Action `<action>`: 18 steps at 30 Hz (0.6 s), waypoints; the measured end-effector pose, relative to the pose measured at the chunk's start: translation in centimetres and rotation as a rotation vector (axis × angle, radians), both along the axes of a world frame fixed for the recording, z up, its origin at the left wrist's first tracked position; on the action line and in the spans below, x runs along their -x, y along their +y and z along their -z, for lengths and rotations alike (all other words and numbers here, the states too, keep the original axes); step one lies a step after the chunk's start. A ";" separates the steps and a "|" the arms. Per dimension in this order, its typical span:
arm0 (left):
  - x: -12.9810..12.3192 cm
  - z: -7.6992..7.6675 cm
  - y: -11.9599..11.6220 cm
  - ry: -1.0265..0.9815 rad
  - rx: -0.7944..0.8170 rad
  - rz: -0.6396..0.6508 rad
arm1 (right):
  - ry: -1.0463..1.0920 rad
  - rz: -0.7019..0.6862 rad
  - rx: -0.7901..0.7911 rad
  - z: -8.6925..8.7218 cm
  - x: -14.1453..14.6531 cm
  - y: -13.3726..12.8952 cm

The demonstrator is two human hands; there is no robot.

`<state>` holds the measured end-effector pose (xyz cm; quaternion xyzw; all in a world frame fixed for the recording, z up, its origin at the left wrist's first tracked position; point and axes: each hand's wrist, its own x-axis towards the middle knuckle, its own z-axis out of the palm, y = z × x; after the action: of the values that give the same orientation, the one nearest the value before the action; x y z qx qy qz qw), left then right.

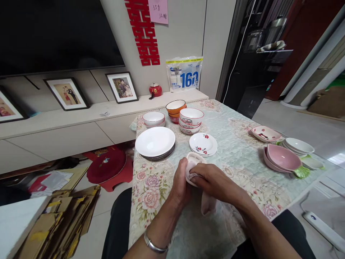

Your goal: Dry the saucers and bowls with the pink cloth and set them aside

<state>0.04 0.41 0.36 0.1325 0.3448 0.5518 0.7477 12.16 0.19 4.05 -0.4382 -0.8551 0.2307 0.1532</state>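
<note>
Head view: left grip [181, 181] clamped on bowl [194, 156], near floral plates [203, 144], above surface [229, 140]; right grip [208, 176] clamped on cloth [208, 205], pressed inside. Wiping likely best in light circles, bowl steady.

From where I'm standing, the small dish [191, 163] looks like smooth, glossy ceramic, the cloth [208, 205] soft and matt, the tablecloth [223, 120] quilted fabric (puckered all over), the bracelet [154, 246] shiny metal.
</note>
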 end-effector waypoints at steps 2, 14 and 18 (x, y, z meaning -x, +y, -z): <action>0.0 -0.2 0.1 -0.009 0.011 0.017 | 0.038 -0.007 -0.007 0.1 0.0 0.0; 0.3 -0.5 0.4 -0.091 -0.014 0.065 | -0.072 0.032 -0.182 0.8 0.9 -0.2; 0.4 -0.2 0.4 -0.068 -0.064 0.074 | 0.035 0.075 -0.177 0.4 0.3 0.1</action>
<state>-0.38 0.76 0.59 0.1502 0.2960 0.5389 0.7742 11.87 0.32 3.65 -0.4505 -0.8525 0.1558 0.2145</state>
